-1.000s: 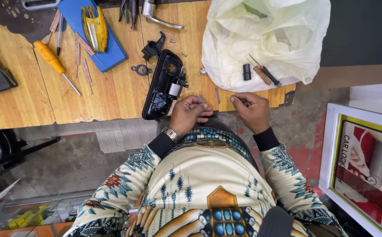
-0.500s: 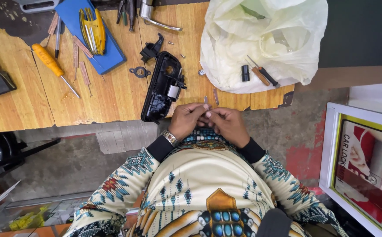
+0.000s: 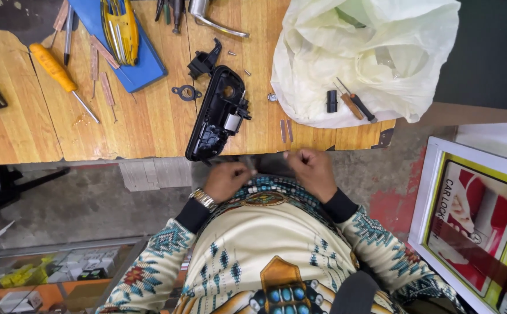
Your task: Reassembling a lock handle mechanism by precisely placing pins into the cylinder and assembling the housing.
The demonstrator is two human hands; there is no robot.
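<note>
Both hands held close to the body, just below the tabletop (image 3: pixel 148 128) edge and the black door-handle housing (image 3: pixel 215 113). Left hand (image 3: pixel 225 180) and right hand (image 3: pixel 311 170) pinched, fingers curled around something small; blurred, contents impossible to tell. White plastic bag (image 3: pixel 369 52) right of the housing.

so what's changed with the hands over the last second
Both hands pulled back off the table edge toward the body: the left hand and right hand met, then parted slightly. What they pinch is too small to tell. The black housing, screwdriver and plastic bag stayed put.
</note>
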